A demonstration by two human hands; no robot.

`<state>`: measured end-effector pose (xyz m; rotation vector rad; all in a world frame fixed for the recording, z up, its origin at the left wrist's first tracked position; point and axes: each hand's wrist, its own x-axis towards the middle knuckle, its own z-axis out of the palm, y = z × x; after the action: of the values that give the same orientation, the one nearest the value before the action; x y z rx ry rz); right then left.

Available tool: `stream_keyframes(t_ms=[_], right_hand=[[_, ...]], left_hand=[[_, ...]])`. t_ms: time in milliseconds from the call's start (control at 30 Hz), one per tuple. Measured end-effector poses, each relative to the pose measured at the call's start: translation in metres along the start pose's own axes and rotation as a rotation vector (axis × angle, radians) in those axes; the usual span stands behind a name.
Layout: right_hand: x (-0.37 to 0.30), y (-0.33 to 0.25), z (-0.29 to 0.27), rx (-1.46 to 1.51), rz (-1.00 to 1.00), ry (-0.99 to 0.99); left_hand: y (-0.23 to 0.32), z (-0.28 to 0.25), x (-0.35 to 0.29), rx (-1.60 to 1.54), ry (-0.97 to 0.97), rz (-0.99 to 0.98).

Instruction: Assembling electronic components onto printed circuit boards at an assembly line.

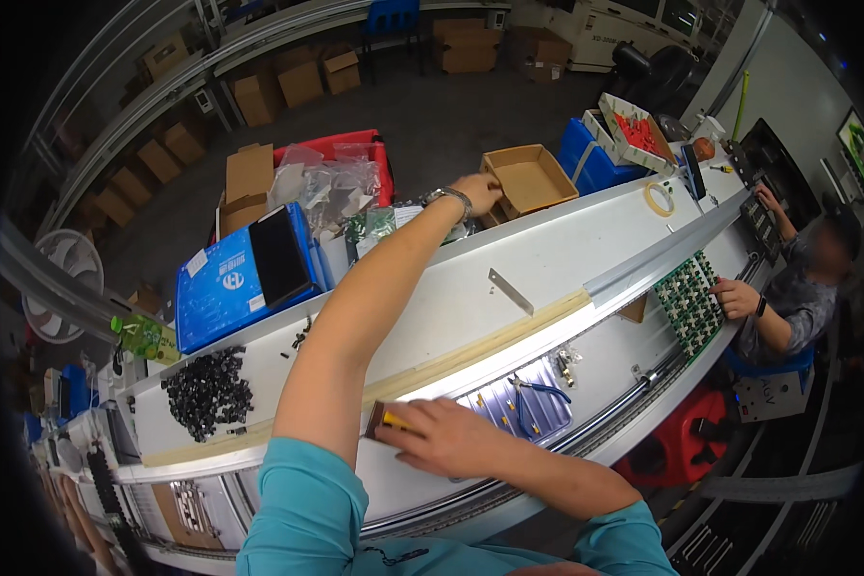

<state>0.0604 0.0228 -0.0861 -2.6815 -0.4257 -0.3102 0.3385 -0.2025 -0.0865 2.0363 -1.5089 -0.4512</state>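
Note:
My left hand (478,193), a watch on its wrist, reaches across the bench to a shallow brown box (533,182). Its fingers close over the near left rim of that box. Nearer to me, my right hand (444,438) is closed round a small brown piece with a yellow part (386,420), mostly hidden under the fingers. Right of that hand, blue-handled pliers (526,408) lie on a silvery tray (554,415). Beyond the wooden strip (509,333) rests a flat metal bar (511,291).
A heap of small black parts (208,392) lies at left, near a blue carton (235,278). Behind it stands a red bin (386,168) with plastic bags. At right, a co-worker (797,288) handles a panel of green circuit boards (686,305). Yellow tape (660,199) sits further back.

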Motion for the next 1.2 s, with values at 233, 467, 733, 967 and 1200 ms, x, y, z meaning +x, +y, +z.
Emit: stream_keyframes(t_ms=[233, 467, 733, 967, 1200], right_hand=[[0.014, -0.001, -0.002, -0.056, -0.006, 0.074], [0.000, 0.011, -0.016, -0.086, 0.052, 0.122], [0.011, 0.000, -0.021, 0.217, 0.301, 0.226], [0.165, -0.022, -0.008, -0.030, 0.050, -0.091], [0.349, 0.028, 0.038, -0.357, 0.050, 0.402]], left_hand=[[-0.001, 0.019, -0.002, -0.314, -0.100, -0.238], [0.020, -0.005, -0.061, -0.025, 0.174, 0.081], [0.052, -0.105, -0.410, -0.036, 0.200, 0.426], [0.019, -0.113, -0.692, -0.167, 0.210, 0.043], [0.030, -0.094, -0.898, -0.367, 0.636, -0.405]])
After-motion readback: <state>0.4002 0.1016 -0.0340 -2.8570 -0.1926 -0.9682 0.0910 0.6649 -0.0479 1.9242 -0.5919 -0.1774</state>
